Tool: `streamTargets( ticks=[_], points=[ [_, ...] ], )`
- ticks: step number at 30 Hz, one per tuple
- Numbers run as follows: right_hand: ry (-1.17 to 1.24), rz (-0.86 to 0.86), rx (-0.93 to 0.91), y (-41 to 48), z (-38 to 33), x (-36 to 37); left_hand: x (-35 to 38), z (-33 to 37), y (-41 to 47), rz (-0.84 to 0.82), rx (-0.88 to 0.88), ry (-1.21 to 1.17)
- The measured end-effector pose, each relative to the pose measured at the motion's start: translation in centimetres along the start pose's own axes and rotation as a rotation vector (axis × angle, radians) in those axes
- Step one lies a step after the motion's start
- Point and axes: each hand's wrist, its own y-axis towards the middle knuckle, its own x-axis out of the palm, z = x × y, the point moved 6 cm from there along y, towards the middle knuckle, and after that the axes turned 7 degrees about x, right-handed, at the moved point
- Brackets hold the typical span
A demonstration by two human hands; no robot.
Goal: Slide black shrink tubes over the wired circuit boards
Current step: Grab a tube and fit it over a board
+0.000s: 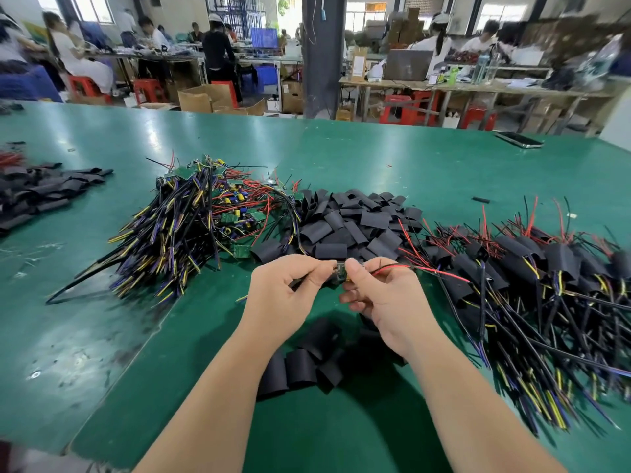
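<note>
1. Loose black shrink tubes lie on the green bench between the forearms.
2. The left hand and right hand hold a small circuit board above the bench, their fingers pinching its opposite ends. Its red and black wires trail rightward.
3. Beyond: shrink-tube heap, centre; bare wired boards, left; sleeved boards, right.

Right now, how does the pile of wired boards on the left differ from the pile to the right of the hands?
The left pile shows bare green boards; in the right pile, black tubes cover the boards. The left pile is heaped higher, while the right pile is spread flatter and wider. Both have black, yellow and red wires and lie on the green table.
</note>
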Motion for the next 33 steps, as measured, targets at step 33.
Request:
streamTargets(
  ticks=[33],
  points=[
    [-1.553,-0.287,-0.248,-0.5,1.5,2.9,-0.9,-2.4,-0.2,-0.124,-0.163,0.536]
  ],
)
